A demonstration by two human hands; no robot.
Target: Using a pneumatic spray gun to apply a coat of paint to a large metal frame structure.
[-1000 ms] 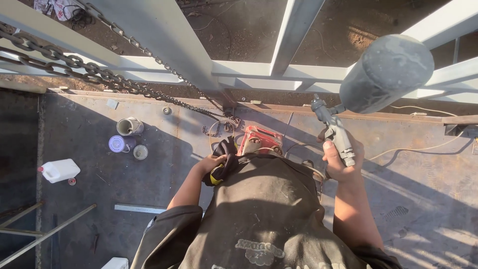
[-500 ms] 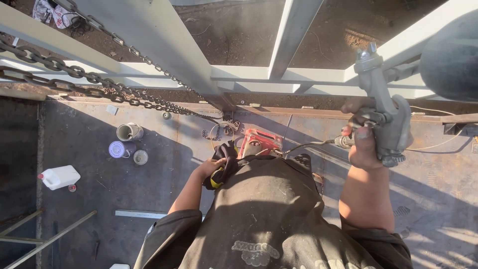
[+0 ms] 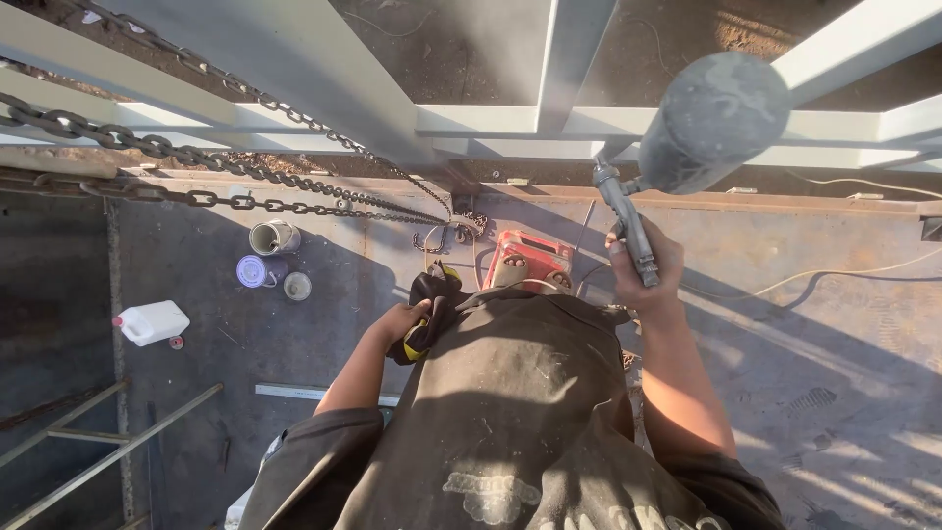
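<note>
My right hand (image 3: 648, 275) grips the handle of a grey spray gun (image 3: 628, 221) with a round paint cup (image 3: 714, 120) on top, held up close to the pale painted metal frame (image 3: 491, 120). A faint mist hangs by the upright bar of that frame. My left hand (image 3: 397, 322) is low beside my apron and holds a black and yellow glove (image 3: 427, 314). A red machine (image 3: 530, 263) sits on the floor far below, between my hands.
Heavy chains (image 3: 196, 167) run diagonally from the upper left to the frame's middle. On the floor below lie a white jug (image 3: 152, 322), a bucket (image 3: 273, 237), two round lids (image 3: 275, 277), a pale bar (image 3: 324, 394) and a thin hose (image 3: 834, 275).
My right hand has swung the spray gun back to the left and tilted it, so the cup is in full view again. My left hand has stayed in place with the glove.
</note>
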